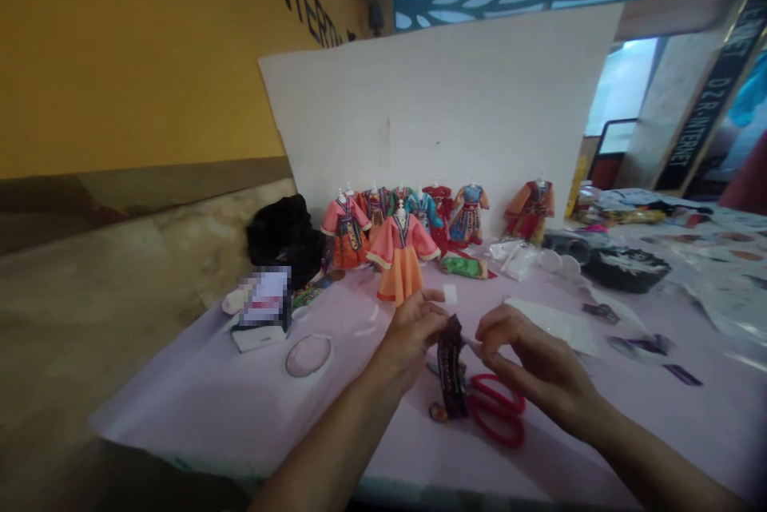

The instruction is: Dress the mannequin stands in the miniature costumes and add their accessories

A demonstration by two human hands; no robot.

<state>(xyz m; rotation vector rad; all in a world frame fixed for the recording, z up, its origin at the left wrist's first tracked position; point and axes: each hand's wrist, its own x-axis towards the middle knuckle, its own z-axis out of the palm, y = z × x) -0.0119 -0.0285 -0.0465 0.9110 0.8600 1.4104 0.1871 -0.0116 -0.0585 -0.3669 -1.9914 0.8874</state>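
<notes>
My left hand (pixel 413 332) pinches the top of a dark patterned fabric strip (pixel 451 368) that hangs down over the table. My right hand (pixel 518 348) is closed just right of the strip's top; its fingertips are pressed together on something too small to name. Red-handled scissors (pixel 497 408) lie on the table under my right hand. Just beyond my hands stands a small orange and pink doll dress (pixel 400 260) on a stand.
A row of miniature colourful costumes (pixel 431 212) stands before a white board (pixel 443 113). A black bag (pixel 284 236), a clear round lid (pixel 307 355), a dark bowl (pixel 626 268), white paper (pixel 557 322) and fabric scraps lie on the pale pink table (pixel 228 400).
</notes>
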